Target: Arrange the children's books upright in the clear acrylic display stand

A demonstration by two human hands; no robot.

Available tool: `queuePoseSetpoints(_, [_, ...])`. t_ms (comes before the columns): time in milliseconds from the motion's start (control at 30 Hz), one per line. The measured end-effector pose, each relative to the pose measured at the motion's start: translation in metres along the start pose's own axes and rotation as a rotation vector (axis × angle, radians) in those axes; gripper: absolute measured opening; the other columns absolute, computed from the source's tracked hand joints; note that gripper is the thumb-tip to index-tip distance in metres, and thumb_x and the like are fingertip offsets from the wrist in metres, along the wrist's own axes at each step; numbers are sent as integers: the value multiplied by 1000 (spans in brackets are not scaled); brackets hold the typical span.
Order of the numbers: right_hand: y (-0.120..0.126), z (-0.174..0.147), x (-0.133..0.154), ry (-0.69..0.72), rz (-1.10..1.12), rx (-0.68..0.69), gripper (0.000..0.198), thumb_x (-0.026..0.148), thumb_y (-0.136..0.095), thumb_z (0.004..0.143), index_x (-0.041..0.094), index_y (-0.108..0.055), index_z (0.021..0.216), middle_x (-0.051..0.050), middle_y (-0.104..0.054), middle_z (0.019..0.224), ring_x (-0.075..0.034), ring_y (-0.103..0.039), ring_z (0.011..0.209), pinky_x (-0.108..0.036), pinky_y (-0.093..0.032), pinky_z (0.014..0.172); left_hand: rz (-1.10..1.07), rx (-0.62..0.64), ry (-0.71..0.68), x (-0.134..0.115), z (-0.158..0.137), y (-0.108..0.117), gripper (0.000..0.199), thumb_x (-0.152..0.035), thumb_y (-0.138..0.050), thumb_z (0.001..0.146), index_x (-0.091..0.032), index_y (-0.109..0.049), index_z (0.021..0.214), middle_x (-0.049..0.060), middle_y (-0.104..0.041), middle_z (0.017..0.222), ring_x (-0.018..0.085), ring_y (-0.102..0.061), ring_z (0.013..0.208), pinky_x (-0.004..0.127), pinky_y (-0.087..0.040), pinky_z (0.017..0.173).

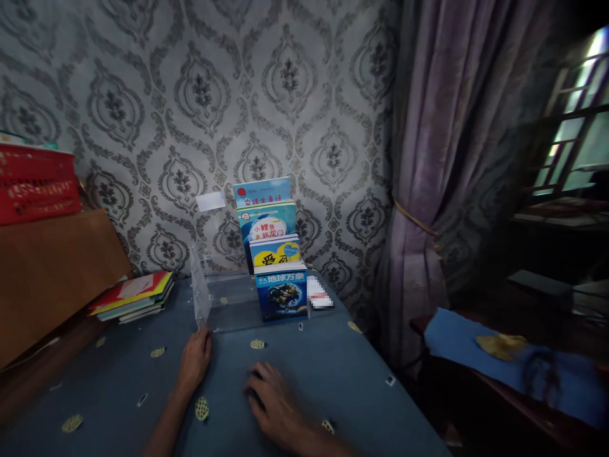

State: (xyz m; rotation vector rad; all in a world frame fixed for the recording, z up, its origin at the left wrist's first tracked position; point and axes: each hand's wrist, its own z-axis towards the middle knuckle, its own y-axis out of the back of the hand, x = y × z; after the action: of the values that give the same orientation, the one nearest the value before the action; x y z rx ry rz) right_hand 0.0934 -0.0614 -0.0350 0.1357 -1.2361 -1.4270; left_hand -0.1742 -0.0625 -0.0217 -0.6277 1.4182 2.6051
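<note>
A clear plastic book stand (200,292) rests on the cloth-covered table, its left side panel upright. My left hand (195,358) is closed at the stand's front left corner, fingertips on the panel's lower edge. Over the table in front of the stand, my right hand (276,403) is open, thumb and fingers apart, with nothing in it. Several books stand upright in stepped rows at the stand's right: a blue book with a globe picture (281,298) in front, a yellow and blue book (276,255), a teal book (266,222) and a light blue book (261,190) at the back.
Left of the stand lies a stack of books (137,292), beside a brown box (57,273) carrying a red basket (35,184). White papers (318,293) lie right of the upright books. Patterned wall stands behind; a tied curtain (423,190) hangs at right.
</note>
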Motion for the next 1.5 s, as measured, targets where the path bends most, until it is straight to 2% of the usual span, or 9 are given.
queuePoseSetpoints(233, [3, 2, 1, 34, 51, -2, 26, 6, -57, 88, 22, -67, 106, -10, -64, 121, -25, -60, 117, -41, -48, 106, 84, -1, 54, 13, 1, 14, 32, -25, -36, 94, -18, -67, 101, 11, -74, 100, 28, -69, 99, 42, -54, 92])
queuePoseSetpoints(433, [10, 3, 4, 41, 42, 21, 23, 10, -55, 92, 21, -69, 107, -10, -65, 122, -24, -60, 118, -42, -50, 104, 120, 21, 78, 18, 1, 15, 31, -22, -36, 95, -17, -66, 103, 11, -73, 105, 25, -68, 101, 39, -51, 94])
queuePoseSetpoints(667, [14, 9, 21, -48, -39, 166, 30, 11, -52, 94, 18, -68, 118, -13, -62, 134, -27, -57, 126, -46, -47, 109, 241, 54, 116, 21, 4, 20, 27, -15, -40, 96, -19, -66, 100, 9, -72, 103, 22, -67, 100, 33, -50, 92])
queuePoseSetpoints(833, [-9, 23, 50, 39, -127, 319, 40, 15, -56, 93, 18, -63, 132, -15, -56, 147, -32, -51, 136, -55, -39, 116, 345, 50, 201, 43, 17, 24, 26, -13, -42, 95, -17, -66, 106, 10, -71, 109, 22, -64, 107, 32, -47, 97])
queuePoseSetpoints(1000, [-28, 25, 58, 120, -108, 318, 43, 14, -51, 96, 19, -61, 137, -14, -57, 148, -31, -51, 137, -53, -41, 115, 462, 29, 244, 77, 48, 54, 27, -12, -45, 93, -14, -66, 109, 14, -69, 114, 26, -62, 108, 36, -47, 96])
queuePoseSetpoints(1200, [-19, 23, 48, 193, -55, 294, 45, 13, -51, 95, 20, -60, 138, -13, -58, 147, -28, -53, 136, -48, -44, 115, 598, -112, 335, 116, 118, 101, 42, -22, -35, 99, -4, -57, 130, 26, -59, 133, 37, -51, 128, 50, -42, 105])
queuePoseSetpoints(1300, [-17, 25, 43, 243, -64, 279, 47, 12, -54, 92, 21, -59, 139, -12, -60, 145, -27, -56, 134, -44, -46, 114, 635, -110, 357, 132, 148, 105, 47, -27, -34, 100, -4, -54, 137, 27, -55, 141, 38, -44, 138, 57, -35, 112])
queuePoseSetpoints(1400, [-25, 26, 32, 306, -98, 250, 50, 11, -59, 87, 22, -60, 136, -12, -64, 142, -27, -60, 129, -41, -49, 111, 648, -61, 381, 148, 168, 100, 52, -33, -35, 100, -4, -53, 140, 27, -49, 151, 39, -35, 147, 61, -28, 117])
queuePoseSetpoints(1500, [-39, 26, 19, 358, -155, 217, 49, 11, -61, 84, 22, -61, 132, -13, -68, 135, -27, -65, 121, -40, -54, 104, 640, 7, 446, 165, 182, 97, 59, -41, -33, 101, -3, -56, 139, 31, -49, 150, 43, -38, 146, 66, -30, 114])
